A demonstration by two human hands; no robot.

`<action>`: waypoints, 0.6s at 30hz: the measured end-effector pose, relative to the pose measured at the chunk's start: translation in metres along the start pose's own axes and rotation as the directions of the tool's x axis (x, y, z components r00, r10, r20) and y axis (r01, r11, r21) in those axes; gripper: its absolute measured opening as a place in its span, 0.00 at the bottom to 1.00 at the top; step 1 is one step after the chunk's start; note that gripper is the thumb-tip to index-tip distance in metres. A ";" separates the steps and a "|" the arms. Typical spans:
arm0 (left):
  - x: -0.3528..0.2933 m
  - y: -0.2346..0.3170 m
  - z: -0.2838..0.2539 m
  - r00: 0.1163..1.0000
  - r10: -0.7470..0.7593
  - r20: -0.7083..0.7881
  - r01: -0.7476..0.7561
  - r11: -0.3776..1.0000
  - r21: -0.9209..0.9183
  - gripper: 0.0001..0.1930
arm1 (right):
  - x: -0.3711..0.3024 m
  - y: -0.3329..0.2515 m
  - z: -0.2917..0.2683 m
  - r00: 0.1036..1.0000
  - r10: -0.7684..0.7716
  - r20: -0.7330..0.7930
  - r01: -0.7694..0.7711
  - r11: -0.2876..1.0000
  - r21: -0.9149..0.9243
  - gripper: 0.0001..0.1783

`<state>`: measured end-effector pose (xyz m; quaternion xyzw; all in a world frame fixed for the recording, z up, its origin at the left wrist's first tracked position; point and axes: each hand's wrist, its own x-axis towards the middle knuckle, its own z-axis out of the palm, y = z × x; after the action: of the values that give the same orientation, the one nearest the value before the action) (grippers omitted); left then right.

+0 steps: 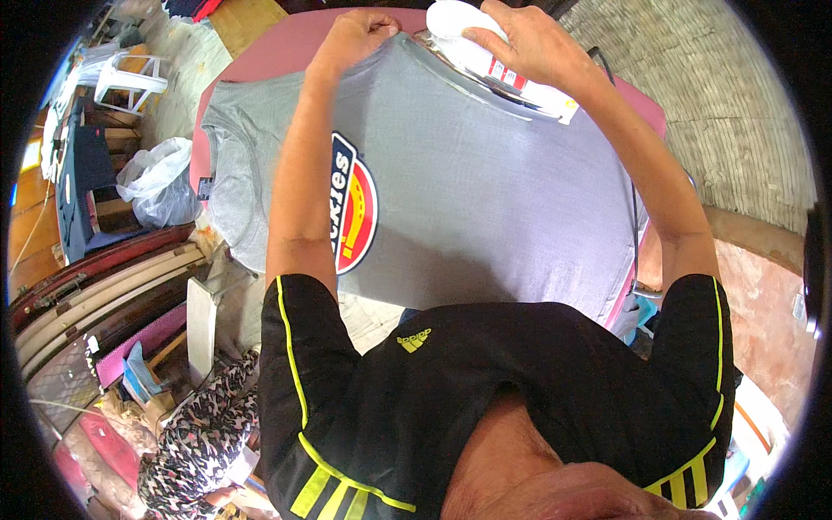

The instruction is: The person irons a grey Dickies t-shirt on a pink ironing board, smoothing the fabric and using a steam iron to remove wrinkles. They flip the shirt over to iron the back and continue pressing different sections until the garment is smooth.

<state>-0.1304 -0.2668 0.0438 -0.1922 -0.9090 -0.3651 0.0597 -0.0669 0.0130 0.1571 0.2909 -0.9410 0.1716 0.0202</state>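
A grey T-shirt (485, 191) with a red, yellow and dark blue print lies spread over a board with a dull pink cover (269, 43). At its far edge my left hand (364, 36) is closed, pinching the grey cloth. My right hand (542, 48) grips the handle of a white clothes iron (494, 69) with a red-and-white label on its side. The iron rests on the far right part of the shirt, its shiny rim against the cloth. Part of the print is hidden behind my left forearm.
A dark cord (635, 208) runs along the board's right side. Left of the board are a clear plastic bag (165, 186) and a white stool (132, 82). Camouflage-patterned clothing (195, 442), seemingly on another person, shows at lower left. A wall (763, 295) stands at right.
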 end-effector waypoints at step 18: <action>-0.122 0.092 0.065 0.943 0.022 -0.333 0.114 0.917 0.381 0.30 | -0.011 -0.018 -0.018 0.998 0.044 0.041 -0.048 0.993 0.103 0.27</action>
<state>0.0198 -0.1983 0.0253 -0.0905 -0.9451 -0.2024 0.2400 -0.0490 0.0106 0.1786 0.2728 -0.9375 0.2151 -0.0172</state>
